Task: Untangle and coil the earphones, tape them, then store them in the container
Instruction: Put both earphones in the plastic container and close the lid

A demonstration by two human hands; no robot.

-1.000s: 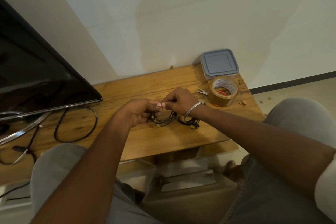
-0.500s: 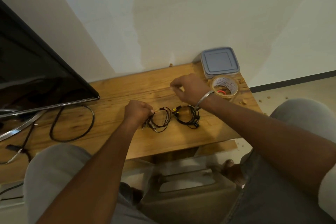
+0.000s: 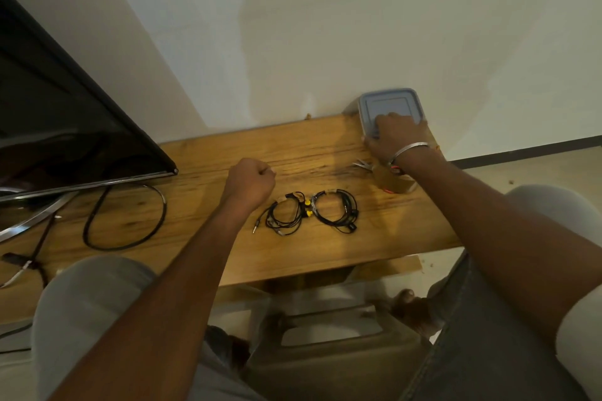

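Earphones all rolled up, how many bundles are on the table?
2. The first bundle lies beside the left hand; the second bundle lies just right of it, nearer the tape roll. The right arm could hide more.

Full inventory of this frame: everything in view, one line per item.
earphone coils: 2, black with yellow bits, side by side mid-table
container: 1, grey-blue lid, far right table corner by wall
tape roll: 1, brown, partly under right wrist
scissors: 1, metal, only tips show, left of tape
TV: 1, black, left
cable: 1, black, looped near TV
table: 1, wooden
bracelet: 1, silver, right wrist
left hand: fist, empty, left of coils
right hand: grips container
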